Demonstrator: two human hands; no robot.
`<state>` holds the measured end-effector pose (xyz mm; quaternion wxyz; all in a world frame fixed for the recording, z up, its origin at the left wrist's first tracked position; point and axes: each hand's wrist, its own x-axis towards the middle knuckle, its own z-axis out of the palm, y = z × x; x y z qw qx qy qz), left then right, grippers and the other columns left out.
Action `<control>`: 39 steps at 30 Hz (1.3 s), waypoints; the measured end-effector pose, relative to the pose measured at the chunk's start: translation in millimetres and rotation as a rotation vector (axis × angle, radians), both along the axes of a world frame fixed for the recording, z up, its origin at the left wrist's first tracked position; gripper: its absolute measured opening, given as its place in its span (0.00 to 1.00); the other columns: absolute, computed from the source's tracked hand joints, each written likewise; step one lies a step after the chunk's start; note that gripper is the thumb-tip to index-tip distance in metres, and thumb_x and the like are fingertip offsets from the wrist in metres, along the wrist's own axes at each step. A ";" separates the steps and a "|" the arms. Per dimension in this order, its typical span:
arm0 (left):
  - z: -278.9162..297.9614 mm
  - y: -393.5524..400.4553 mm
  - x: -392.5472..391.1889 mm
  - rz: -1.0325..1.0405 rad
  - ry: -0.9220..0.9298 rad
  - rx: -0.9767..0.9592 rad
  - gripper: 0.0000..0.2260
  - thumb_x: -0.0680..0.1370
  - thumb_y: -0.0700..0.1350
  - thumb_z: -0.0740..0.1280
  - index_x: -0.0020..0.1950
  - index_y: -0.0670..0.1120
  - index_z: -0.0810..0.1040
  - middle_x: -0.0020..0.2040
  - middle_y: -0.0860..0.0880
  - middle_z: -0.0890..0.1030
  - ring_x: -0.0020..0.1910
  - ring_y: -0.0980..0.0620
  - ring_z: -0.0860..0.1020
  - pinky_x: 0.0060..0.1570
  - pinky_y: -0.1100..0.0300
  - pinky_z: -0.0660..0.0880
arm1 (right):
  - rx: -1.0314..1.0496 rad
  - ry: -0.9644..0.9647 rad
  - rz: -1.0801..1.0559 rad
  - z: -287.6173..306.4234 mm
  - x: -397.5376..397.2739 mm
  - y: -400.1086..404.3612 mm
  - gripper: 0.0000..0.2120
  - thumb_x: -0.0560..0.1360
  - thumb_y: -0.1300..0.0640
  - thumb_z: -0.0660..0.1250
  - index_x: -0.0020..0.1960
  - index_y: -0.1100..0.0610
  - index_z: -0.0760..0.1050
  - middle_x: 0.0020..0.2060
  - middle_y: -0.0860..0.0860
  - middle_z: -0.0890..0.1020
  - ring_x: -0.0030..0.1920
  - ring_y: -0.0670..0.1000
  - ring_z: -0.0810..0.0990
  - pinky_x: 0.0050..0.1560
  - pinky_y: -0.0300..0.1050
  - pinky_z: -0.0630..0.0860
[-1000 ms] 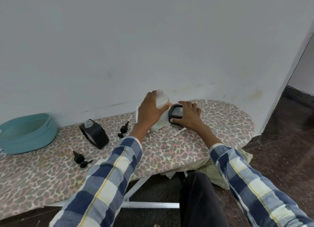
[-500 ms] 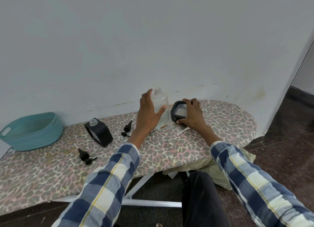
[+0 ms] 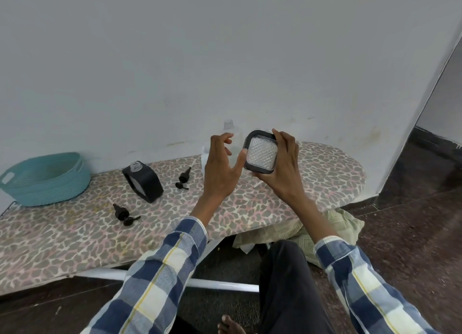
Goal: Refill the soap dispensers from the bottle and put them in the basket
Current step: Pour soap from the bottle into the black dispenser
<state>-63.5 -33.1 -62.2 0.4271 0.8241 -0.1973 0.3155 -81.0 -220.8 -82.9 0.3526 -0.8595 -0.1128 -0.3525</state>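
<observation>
My right hand [image 3: 282, 168] holds a black-framed soap dispenser [image 3: 261, 151] with a clear dimpled face, lifted above the ironing board [image 3: 75, 233]. My left hand [image 3: 221, 168] is open beside it, its thumb touching the dispenser's left edge. Behind my left hand stands the clear refill bottle [image 3: 231, 133], uncapped, mostly hidden. A second black dispenser [image 3: 143, 182] stands on the board to the left. Two black pump heads lie loose: one [image 3: 183, 178] near that dispenser, one [image 3: 123, 212] closer to me. The teal basket [image 3: 45, 180] sits at the far left.
The board has a leopard-print cover and stands against a white wall. A white metal frame bar [image 3: 200, 282] runs under it. A pale green cloth [image 3: 332, 223] lies on the dark floor under the board's right end. My leg and bare foot are below.
My left hand let go of the bottle, which now stands by itself. My right hand lifted the dispenser off the board and turned its clear face toward me.
</observation>
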 end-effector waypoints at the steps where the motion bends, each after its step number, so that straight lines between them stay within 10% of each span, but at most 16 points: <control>1: -2.3 0.7 -2.5 -0.019 0.067 -0.017 0.24 0.83 0.58 0.71 0.75 0.51 0.69 0.62 0.54 0.76 0.51 0.56 0.78 0.45 0.62 0.77 | -0.001 -0.010 0.014 0.6 -6.8 5.8 0.53 0.69 0.49 0.84 0.84 0.57 0.56 0.75 0.54 0.62 0.76 0.56 0.62 0.76 0.54 0.67; 5: -11.3 14.9 -13.9 -0.098 0.259 -0.105 0.27 0.80 0.63 0.74 0.72 0.54 0.69 0.51 0.53 0.84 0.44 0.56 0.84 0.45 0.55 0.83 | -0.038 -0.055 0.062 2.1 -22.8 34.6 0.49 0.72 0.49 0.82 0.83 0.57 0.59 0.76 0.54 0.63 0.77 0.55 0.63 0.72 0.37 0.64; 14: -38.0 99.9 -34.8 0.090 0.280 -0.116 0.20 0.82 0.63 0.71 0.64 0.49 0.75 0.43 0.49 0.83 0.38 0.55 0.82 0.39 0.53 0.80 | -0.132 0.063 0.327 -10.0 -26.1 94.4 0.57 0.69 0.42 0.83 0.85 0.55 0.53 0.76 0.53 0.59 0.78 0.54 0.63 0.70 0.52 0.77; 22: -68.4 164.1 -39.9 0.133 0.291 -0.107 0.24 0.86 0.64 0.62 0.77 0.53 0.68 0.63 0.52 0.84 0.60 0.53 0.83 0.62 0.46 0.81 | 0.199 -0.063 -0.002 -16.9 9.5 97.2 0.38 0.76 0.42 0.77 0.76 0.58 0.64 0.69 0.55 0.66 0.73 0.54 0.65 0.78 0.65 0.62; 28: -71.1 163.3 -20.2 0.074 0.396 -0.121 0.31 0.84 0.72 0.58 0.81 0.56 0.65 0.74 0.53 0.79 0.71 0.51 0.78 0.72 0.40 0.76 | 0.255 0.236 0.011 -29.4 54.0 78.2 0.56 0.70 0.36 0.80 0.83 0.56 0.50 0.76 0.54 0.60 0.79 0.56 0.58 0.82 0.67 0.54; 35: -73.6 161.1 -23.7 0.033 0.381 -0.093 0.25 0.88 0.60 0.60 0.84 0.55 0.63 0.75 0.57 0.75 0.73 0.54 0.75 0.74 0.49 0.74 | 0.321 0.473 0.181 -29.2 81.9 75.0 0.51 0.69 0.41 0.83 0.80 0.55 0.60 0.74 0.53 0.70 0.71 0.54 0.71 0.59 0.37 0.76; 39: -76.8 162.9 -22.6 0.037 0.397 -0.090 0.28 0.87 0.63 0.59 0.85 0.55 0.61 0.80 0.54 0.73 0.77 0.53 0.73 0.77 0.45 0.71 | 0.401 0.440 0.144 -29.3 89.7 73.4 0.43 0.68 0.42 0.84 0.72 0.55 0.66 0.67 0.53 0.73 0.67 0.55 0.75 0.60 0.43 0.74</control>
